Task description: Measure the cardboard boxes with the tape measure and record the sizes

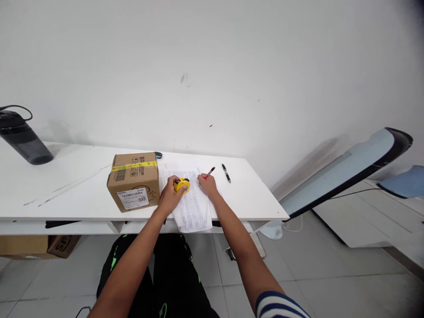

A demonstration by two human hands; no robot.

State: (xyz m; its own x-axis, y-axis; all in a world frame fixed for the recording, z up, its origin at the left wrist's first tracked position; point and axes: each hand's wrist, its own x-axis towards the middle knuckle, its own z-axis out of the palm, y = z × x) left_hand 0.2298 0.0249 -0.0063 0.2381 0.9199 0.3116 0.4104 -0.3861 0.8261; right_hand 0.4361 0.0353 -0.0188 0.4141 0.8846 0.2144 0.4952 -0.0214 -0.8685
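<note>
My left hand is closed around a yellow tape measure, held over the left part of a written sheet of paper. In my right hand is a red pen, its tip down near the right side of the sheet; the tip itself is too small to make out. The paper's lower end hangs over the front edge of the white table. Just left of my left hand stands a taped cardboard box with a white label. A black pen lies to the right of my right hand.
A dark water bottle stands at the table's left. A small dark object sits behind the box. Beyond the table's right end leans a large pale panel with a black rim. Another cardboard box is below the table at left.
</note>
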